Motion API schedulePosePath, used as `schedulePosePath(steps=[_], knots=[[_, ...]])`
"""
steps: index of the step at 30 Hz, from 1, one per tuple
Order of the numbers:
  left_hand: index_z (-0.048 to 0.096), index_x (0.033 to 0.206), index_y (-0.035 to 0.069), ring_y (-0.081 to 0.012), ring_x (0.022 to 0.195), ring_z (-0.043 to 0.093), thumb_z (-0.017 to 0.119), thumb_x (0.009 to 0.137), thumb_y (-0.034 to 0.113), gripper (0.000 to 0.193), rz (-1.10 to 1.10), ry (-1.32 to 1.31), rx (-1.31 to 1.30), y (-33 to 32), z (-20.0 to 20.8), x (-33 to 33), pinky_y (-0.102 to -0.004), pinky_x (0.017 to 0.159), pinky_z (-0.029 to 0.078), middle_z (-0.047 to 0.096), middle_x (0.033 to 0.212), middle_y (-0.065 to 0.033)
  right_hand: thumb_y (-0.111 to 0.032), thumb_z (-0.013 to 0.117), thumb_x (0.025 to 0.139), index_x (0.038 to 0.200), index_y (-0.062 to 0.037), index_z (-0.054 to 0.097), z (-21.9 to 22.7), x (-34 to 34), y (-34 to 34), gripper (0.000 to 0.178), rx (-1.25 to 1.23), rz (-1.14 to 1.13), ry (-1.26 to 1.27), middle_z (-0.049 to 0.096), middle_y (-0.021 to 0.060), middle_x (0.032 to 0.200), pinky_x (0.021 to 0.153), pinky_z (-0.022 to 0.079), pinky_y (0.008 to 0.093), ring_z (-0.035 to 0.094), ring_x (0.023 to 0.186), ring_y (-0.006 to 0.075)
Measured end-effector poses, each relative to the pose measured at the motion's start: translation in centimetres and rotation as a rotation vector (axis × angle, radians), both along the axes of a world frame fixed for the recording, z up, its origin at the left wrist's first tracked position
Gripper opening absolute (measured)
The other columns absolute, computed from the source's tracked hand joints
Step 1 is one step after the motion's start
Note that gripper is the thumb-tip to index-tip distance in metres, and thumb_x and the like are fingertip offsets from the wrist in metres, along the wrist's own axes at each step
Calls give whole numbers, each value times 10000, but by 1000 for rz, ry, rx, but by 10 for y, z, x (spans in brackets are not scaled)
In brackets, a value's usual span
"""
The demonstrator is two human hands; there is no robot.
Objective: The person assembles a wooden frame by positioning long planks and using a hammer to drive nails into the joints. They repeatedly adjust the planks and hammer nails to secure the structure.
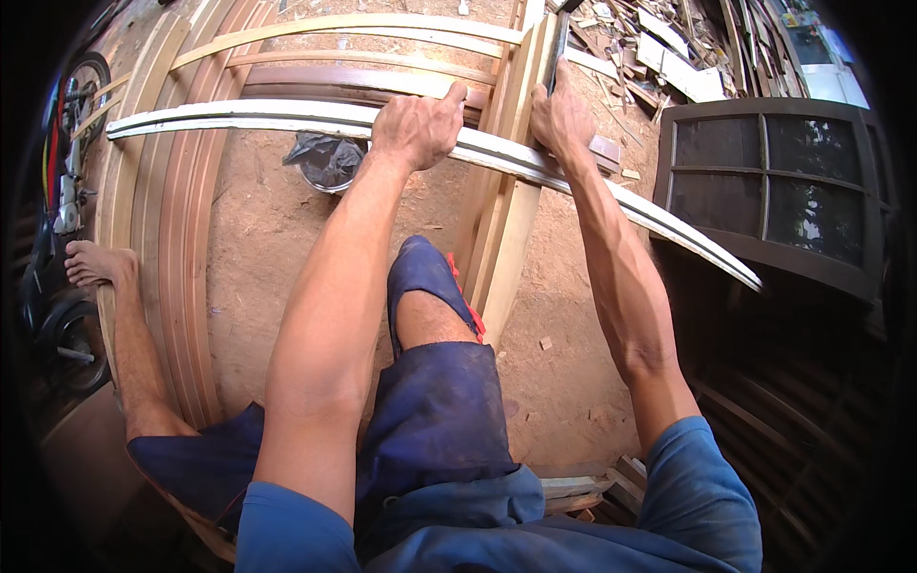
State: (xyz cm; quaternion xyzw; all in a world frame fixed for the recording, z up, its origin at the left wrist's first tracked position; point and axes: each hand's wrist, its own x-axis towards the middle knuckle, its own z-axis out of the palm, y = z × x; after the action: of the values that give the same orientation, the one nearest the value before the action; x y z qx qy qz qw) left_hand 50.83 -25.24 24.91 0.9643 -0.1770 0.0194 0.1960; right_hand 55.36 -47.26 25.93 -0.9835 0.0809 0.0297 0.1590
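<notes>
A long white-painted wooden strip (244,114) with a groove along it lies crosswise over stacked lumber. My left hand (417,127) is closed over its middle, knuckles up, with the thumb side toward the right. My right hand (564,116) is closed just beyond the strip, above a pale wooden beam (516,205). A dark, narrow, straight-edged tool (559,48) runs forward from the right fist; its kind cannot be made out, since the fingers cover its near end. The right end of the strip juts past the beam over a dark area.
Long planks (181,277) lie at the left, with my bare foot (100,263) on them. A bucket lined with a black bag (330,160) stands beyond my left forearm. At the right leans a dark paned frame (764,181). Wood scraps (659,53) are heaped far right; a bicycle (72,181) stands far left.
</notes>
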Motion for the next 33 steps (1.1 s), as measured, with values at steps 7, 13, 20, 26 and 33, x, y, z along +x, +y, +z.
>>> schedulePosePath(steps=[7, 13, 20, 26, 33], knots=[[481, 1114, 96, -388, 613, 677, 413, 1011, 238, 188, -6, -32, -27, 1, -1, -1, -528, 603, 541, 651, 623, -187, -383, 425, 967, 1591, -99, 231, -7, 1, -1, 712, -62, 22, -50, 524, 46, 563, 436, 356, 419, 432, 461, 186], [478, 1118, 104, -409, 622, 670, 418, 1010, 245, 188, -1, -16, -14, 1, 1, -2, -544, 637, 538, 648, 622, -193, -372, 420, 983, 1592, -96, 228, 1, 0, 1, 696, -38, 1, 1, 573, 72, 589, 494, 422, 462, 518, 490, 239], [473, 1111, 113, -411, 662, 681, 391, 1016, 275, 205, 18, 20, 38, -1, 5, -1, -544, 660, 542, 677, 683, -203, -414, 411, 984, 1593, -116, 225, -14, 3, -5, 702, -76, 23, -83, 595, 97, 629, 489, 424, 468, 548, 520, 256], [475, 1114, 113, -404, 647, 680, 397, 1014, 260, 195, 16, 18, 35, -2, 4, -2, -528, 648, 540, 660, 645, -195, -435, 395, 990, 1601, -131, 200, -18, 3, -7, 710, -83, 28, -55, 576, 81, 594, 440, 398, 453, 506, 479, 215], [493, 1123, 99, -394, 600, 675, 432, 1000, 247, 202, 9, 7, 20, 2, 1, -1, -525, 621, 550, 652, 612, -189, -348, 444, 963, 1568, -59, 260, 1, 0, 0, 695, -23, 22, -5, 675, 209, 720, 634, 508, 536, 683, 668, 373]])
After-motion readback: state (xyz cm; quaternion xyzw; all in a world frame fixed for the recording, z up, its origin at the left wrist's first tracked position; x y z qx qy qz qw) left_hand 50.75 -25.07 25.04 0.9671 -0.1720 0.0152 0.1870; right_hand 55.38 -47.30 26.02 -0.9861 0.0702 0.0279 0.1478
